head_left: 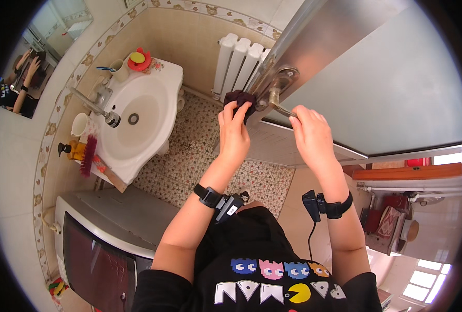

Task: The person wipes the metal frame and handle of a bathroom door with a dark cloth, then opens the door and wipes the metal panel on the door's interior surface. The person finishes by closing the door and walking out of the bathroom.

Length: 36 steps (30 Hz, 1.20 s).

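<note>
A dark purple cloth (239, 98) is bunched under the fingers of my left hand (234, 134), which presses it to the metal edge of a door (331, 37) beside the latch. My right hand (313, 136) is closed around the end of the metal lever handle (277, 100). The door has a silvery frame and a large frosted panel (382, 88). Part of the cloth is hidden behind my left fingers. Both my wrists wear black straps with small devices, and a thin cable hangs by the right one.
To the left stands a white washbasin (155, 112) with a tap (103, 112), a red soap dish (139, 61), a cup, a pump bottle (76, 151) and a purple brush (88, 156) on its rim. A white radiator (236, 65) is behind the door edge. A grey washing machine (119, 205) sits at lower left.
</note>
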{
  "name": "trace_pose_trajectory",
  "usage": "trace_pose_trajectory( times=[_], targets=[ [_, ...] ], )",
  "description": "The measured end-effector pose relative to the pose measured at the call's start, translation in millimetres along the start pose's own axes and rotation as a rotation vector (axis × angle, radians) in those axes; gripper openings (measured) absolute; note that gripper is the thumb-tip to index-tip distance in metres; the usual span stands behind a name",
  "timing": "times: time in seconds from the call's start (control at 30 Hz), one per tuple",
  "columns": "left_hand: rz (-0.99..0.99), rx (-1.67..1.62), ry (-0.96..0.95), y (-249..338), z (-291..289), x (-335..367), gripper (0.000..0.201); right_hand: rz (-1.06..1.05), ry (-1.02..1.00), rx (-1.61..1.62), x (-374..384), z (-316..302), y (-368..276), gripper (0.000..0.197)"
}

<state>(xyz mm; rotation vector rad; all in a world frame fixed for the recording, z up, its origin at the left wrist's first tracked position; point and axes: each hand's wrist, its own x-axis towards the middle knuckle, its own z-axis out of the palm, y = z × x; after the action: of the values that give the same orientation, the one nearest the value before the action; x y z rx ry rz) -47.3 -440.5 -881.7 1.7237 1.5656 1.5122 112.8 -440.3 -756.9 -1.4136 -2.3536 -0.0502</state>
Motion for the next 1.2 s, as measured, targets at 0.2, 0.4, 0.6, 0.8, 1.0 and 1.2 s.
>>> trace_pose_trajectory(
  times=[0.2,0.4,0.6,0.8,1.0,1.2],
  targets=[
    [-0.117,-0.062,-0.04,-27.7,-13.3,0.5,0.04,0.046,0.001,0.036,3.4,0.2,-0.4,0.009],
    [0.093,-0.165,0.017,-1.5,-1.4,3.5,0.04,0.045,-0.022,0.017,-1.2,0.2,-1.3,0.009],
    [-0.179,-0.101,-0.135,-12.3,-17.7,-10.7,0.04,0.036,-0.009,0.052,-2.0,-0.9,-0.5,0.009],
    [0.11,-0.202,0.056,6.8,-3.2,-8.3,0.04,0.058,-0.004,0.055,-5.8,-2.4,-5.0,0.009],
    [0.127,0.08,0.052,11.1,-1.4,-8.1,0.048,0.051,-0.015,0.062,-6.9,-4.6,-4.3,0.009],
    [0.08,0.163,0.056,8.6,-25.4,-7.3,0.046,0.072,-0.031,0.018,-11.4,-4.2,-6.3,0.009]
  ],
)
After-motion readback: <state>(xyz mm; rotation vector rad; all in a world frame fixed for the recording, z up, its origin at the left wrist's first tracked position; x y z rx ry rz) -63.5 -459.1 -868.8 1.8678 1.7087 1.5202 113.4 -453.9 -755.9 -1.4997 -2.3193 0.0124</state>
